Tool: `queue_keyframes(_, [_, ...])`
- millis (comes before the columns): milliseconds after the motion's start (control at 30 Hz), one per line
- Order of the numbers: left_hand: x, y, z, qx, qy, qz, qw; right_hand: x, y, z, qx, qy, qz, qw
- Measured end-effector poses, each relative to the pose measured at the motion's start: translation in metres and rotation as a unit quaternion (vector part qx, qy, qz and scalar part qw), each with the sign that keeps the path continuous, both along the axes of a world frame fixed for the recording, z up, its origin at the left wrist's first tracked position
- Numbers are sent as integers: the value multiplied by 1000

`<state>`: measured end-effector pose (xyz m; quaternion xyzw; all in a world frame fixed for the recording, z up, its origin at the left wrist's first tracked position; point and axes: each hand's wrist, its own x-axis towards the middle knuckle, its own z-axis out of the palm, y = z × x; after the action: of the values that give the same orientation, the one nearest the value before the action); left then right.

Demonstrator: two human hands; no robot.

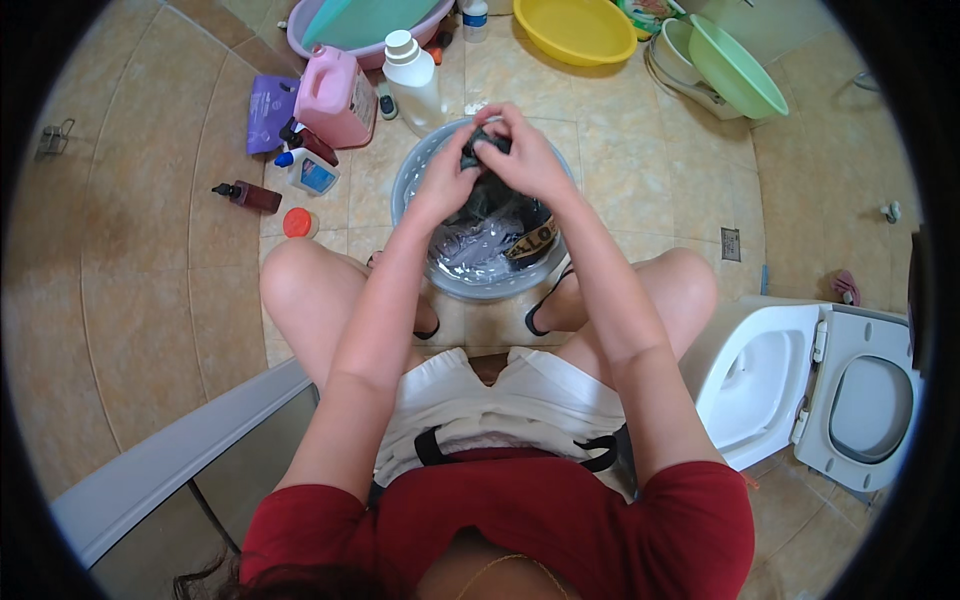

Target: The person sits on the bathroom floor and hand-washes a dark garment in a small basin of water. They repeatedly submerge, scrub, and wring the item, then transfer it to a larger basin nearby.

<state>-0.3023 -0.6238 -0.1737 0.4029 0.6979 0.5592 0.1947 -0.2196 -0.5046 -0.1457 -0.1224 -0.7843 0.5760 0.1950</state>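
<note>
A grey plastic basin [480, 289] stands on the tiled floor between my feet, holding water and soaked clothes. Over its far side, my left hand [448, 176] and my right hand [517, 154] both grip a bunched dark wet cloth [486, 144]. Below them, more dark fabric hangs or lies in the basin; where the held part ends, I cannot tell. Nearer me, a greyish-purple garment [480, 244] lies in the water. Beside it is a black cloth with a tan lettered band [534, 238].
Left stand a white bottle [412, 82], pink jug [337, 97], purple pouch [270, 112], glue-like white bottle [312, 172], pump bottle [255, 196] and red-lidded jar [300, 223]. Beyond are a yellow basin [576, 30] and green basin [735, 67]. An open toilet [757, 375] is at right.
</note>
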Motion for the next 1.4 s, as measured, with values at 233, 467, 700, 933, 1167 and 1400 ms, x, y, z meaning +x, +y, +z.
queue_keyframes(233, [8, -16, 80, 142, -206, 36, 968, 16, 34, -6, -201, -6, 8, 980])
queue_keyframes(467, [-13, -22, 75, 343, -426, 96, 832, 26, 11, -34, 36, -168, 143, 975])
queue_keyframes(700, [-28, -18, -38, -9, -455, 172, 874, 25, 28, -94, 239, -183, -48, 952])
queue_keyframes(933, [11, 4, -90, -295, -111, 151, 937, 32, -12, -125, 397, -326, 27, 858])
queue_keyframes(1167, [6, -7, -153, -147, -413, 129, 890, 34, -4, -188, 417, -215, -43, 882])
queue_keyframes(1400, [-3, -10, -85, 150, -748, 70, 643, 2, -60, -52, 307, 22, 19, 951])
